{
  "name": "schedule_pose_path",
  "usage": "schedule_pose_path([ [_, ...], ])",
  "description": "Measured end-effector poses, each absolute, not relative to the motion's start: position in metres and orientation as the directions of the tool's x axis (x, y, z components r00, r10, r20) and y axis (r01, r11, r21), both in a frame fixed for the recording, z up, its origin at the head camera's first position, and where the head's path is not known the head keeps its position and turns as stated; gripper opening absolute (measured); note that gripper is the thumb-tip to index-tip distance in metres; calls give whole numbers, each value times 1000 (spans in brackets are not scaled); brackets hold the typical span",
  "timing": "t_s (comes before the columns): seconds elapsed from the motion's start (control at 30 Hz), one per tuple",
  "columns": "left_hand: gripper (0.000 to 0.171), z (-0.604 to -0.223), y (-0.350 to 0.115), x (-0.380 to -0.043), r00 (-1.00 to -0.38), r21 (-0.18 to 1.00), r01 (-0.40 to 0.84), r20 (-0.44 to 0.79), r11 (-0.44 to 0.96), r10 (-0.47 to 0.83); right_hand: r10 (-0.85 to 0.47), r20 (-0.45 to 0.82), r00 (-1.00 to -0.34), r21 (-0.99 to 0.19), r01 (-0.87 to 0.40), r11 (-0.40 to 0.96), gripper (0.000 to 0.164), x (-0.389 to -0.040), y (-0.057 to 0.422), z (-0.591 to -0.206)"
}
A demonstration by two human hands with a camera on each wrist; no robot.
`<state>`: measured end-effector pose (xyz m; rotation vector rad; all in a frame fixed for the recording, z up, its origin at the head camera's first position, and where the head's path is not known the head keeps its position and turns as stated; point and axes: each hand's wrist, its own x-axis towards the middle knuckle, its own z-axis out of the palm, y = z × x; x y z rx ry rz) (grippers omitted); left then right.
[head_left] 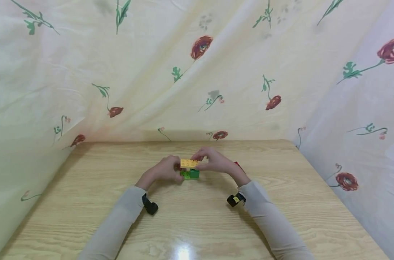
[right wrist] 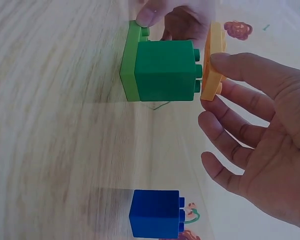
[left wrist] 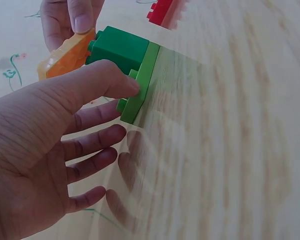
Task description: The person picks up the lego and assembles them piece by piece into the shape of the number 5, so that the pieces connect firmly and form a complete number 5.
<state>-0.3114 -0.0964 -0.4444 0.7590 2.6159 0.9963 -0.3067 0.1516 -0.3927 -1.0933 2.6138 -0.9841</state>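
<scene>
Seating askew risked: yellow plate (right wrist: 213, 42), pinched by right hand (right wrist: 277, 125), held tilted just over dark-green block (right wrist: 164, 70). If left hand's (left wrist: 40, 135) pinch on light-green base (right wrist: 129, 72), resting on table (head_left: 190, 206), is loosened, alignment could be lost.

The head view looks forward and down from well back across the tabletop (head_left: 197, 202) to the flowered cloth (head_left: 145, 72), while the sideways-turned wrist views face past the left hand (left wrist: 45, 135) and right hand (right wrist: 277, 125) at close range, sharing the dark green block (right wrist: 165, 71) from opposite sides.
</scene>
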Motion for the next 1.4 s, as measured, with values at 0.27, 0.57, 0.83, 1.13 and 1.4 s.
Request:
schedule_pose_path([
  [0.27,39,-443,-99,-306,-850,675,348,-65,651,522,-693,96,-715,-630,-582,513,26,-304,148,-394],
  [0.57,37,-444,-101,-304,-840,684,371,-41,628,541,-700,111,-705,-601,-609,518,27,-303,146,-396],
  [0.83,36,-447,-98,-306,-836,710,372,-24,599,548,-678,91,-730,-610,-579,542,27,-302,151,-397],
  [1.13,34,-448,-97,-311,-816,717,402,-2,570,577,-687,86,-722,-597,-589,545,27,-306,153,-396],
  [1.4,33,-442,-97,-309,-815,703,410,-4,581,580,-694,81,-715,-594,-594,543,27,-304,153,-391],
])
